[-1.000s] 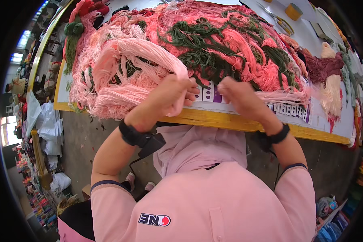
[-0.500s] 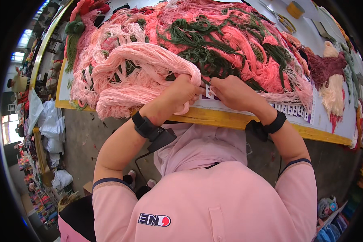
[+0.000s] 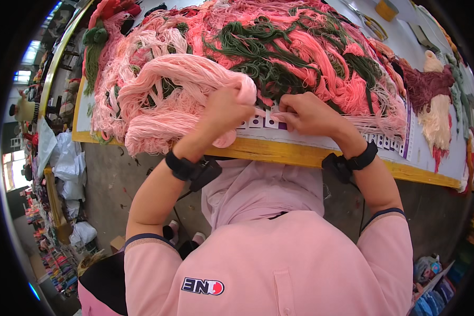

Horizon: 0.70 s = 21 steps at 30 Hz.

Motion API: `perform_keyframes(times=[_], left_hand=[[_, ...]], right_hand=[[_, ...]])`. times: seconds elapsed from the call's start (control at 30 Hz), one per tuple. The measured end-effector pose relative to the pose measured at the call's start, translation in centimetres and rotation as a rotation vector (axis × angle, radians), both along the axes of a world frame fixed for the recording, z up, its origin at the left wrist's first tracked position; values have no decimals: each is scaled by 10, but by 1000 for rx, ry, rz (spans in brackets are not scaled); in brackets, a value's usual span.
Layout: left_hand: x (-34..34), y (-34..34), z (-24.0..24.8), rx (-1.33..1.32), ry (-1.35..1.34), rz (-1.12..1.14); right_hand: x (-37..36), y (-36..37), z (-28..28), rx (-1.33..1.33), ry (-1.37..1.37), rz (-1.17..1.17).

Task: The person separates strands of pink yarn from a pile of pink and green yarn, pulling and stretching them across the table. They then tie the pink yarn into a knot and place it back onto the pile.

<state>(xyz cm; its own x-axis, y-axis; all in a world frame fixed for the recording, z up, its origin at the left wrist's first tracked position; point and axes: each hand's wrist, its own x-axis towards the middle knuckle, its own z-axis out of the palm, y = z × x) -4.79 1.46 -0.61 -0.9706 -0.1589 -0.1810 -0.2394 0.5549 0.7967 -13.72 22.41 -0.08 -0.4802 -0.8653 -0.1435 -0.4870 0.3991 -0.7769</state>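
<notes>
A thick pale-pink yarn skein point(image 3: 189, 71) loops over the heap near the table's front edge. My left hand point(image 3: 227, 111) is closed at the skein's right end, its fingers partly hidden. A short pale-pink strand runs from it to my right hand point(image 3: 305, 113), whose thumb and fingers are pinched on that strand. Below the strand, between my hands, lies a white card with punched holes point(image 3: 272, 120), part of a row along the edge. Behind both hands rises a big tangle of coral-pink yarn point(image 3: 308, 52) mixed with dark green yarn point(image 3: 253, 39).
A yellow edge point(image 3: 279, 154) borders the white table. Far right lie scissors point(image 3: 375, 30) and a yellow roll point(image 3: 386, 10). Maroon yarn point(image 3: 429, 87) and cream yarn point(image 3: 436, 118) rest at the right. White plastic bags point(image 3: 68, 166) stand left of the table.
My hands have drawn apart: the left has shifted left, the right slightly right. The strand now shows stretched between them, and more of the punched cards is visible.
</notes>
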Motion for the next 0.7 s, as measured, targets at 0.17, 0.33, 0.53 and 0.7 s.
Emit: perform_keyframes(times=[0.17,0.33,0.53,0.7], left_hand=[[12,-5,12,479,-314,81],[18,-2,5,566,-253,112],[20,-1,5,788,-260,225],[20,2,14,575,-276,131]], right_hand=[[10,0,-6,-41,35,-60],[15,1,-6,-52,53,-106],[21,4,-14,-101,192,-93],[21,4,-10,-43,166,-92]])
